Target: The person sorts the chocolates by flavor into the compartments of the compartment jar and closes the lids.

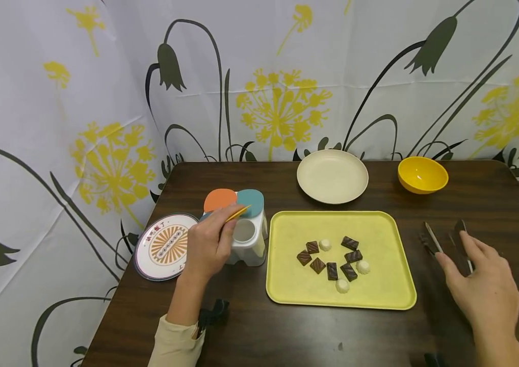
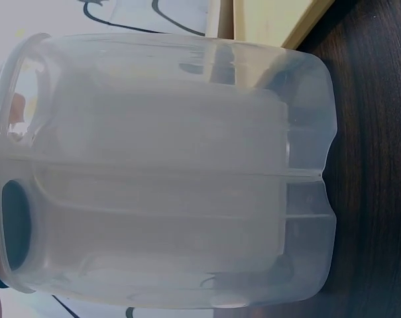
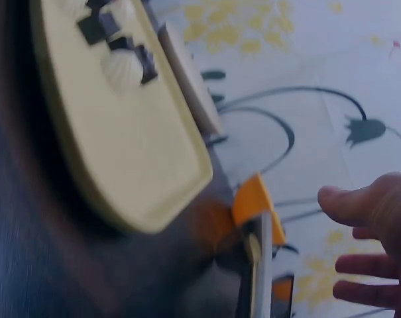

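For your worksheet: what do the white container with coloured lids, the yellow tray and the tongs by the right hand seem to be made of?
Container: probably plastic, its wall translucent and frosted in the left wrist view.
Yellow tray: likely matte plastic or melamine, with an even colour and a rounded rim.
Tongs: apparently metal, thin and grey; too blurred to be sure.

Staged tabletop booth: floral backdrop sheet (image 1: pixel 80 102), dark table (image 1: pixel 287 331).

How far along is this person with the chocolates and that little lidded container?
Looks like an early stage. Done: nothing has left the yellow tray; the chocolates lie there and the cream plate and yellow bowl look empty. In hand: the left hand lifts a yellow lid on the white container; the right hand reaches for the tongs. Left: apparently moving the chocolates.
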### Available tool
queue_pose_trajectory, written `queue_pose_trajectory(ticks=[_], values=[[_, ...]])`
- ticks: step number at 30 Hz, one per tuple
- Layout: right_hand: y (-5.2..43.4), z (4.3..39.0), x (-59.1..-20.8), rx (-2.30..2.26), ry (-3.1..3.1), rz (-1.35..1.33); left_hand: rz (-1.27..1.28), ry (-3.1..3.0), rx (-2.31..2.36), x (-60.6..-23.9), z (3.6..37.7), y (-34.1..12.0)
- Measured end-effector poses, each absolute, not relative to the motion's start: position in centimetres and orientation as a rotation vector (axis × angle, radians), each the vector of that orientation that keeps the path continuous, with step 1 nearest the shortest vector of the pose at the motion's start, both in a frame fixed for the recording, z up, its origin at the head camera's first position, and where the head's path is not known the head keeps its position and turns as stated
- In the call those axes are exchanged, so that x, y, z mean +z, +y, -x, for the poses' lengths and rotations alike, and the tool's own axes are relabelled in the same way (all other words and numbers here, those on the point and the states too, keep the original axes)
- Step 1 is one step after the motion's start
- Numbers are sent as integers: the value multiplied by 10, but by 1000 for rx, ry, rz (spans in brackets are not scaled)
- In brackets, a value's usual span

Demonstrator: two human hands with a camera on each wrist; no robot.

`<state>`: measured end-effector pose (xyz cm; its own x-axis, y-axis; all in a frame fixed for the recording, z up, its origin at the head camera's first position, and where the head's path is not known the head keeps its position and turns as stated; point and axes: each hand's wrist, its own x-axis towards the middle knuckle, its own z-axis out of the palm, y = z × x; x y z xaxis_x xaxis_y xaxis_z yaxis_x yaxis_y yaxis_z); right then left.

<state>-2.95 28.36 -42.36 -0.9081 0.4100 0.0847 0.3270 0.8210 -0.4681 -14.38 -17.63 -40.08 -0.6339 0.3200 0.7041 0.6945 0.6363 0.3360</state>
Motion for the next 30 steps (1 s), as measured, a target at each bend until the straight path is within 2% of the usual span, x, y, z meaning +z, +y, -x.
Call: queue_pose_trajectory(ticks=[9,21,30], values=[[310,16,-449,682,-3014,864,796,-2220,-832,-402,144,-175],[316,20,-464,769,-3038,896,787,-2184,-818,-404,146,-174],[317,18,-470,773,-2934,801,791,-2179,-818,-404,146,-174]])
